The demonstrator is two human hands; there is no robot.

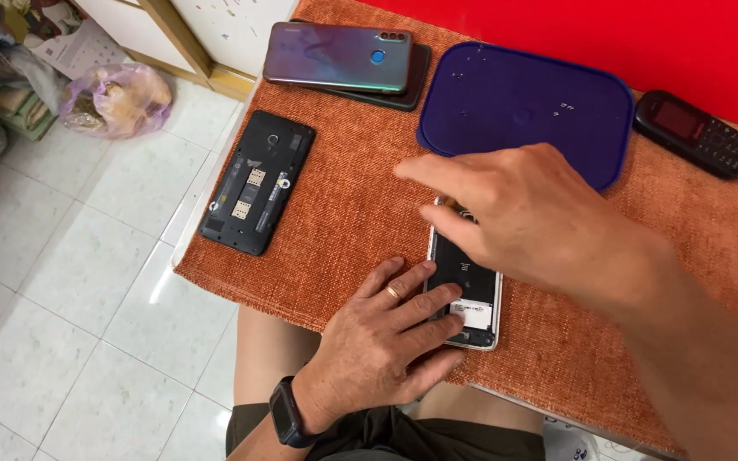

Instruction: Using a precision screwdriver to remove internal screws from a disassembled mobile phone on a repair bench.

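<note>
Left hand [386,337] lies spread, fingers pinning the white opened phone [471,299] to the near edge of the orange cloth [343,205], while the right hand [514,213] hovers over its top, fingers curled, grip hidden from view.

A small white rectangular label [472,314] sits on the opened phone's inside near its lower end; at the far right a dark keypad phone's little screen [677,119] is unlit, reddish; on the floor top left lies a knotted translucent pinkish plastic bag [116,99], stuffed and lumpy
</note>
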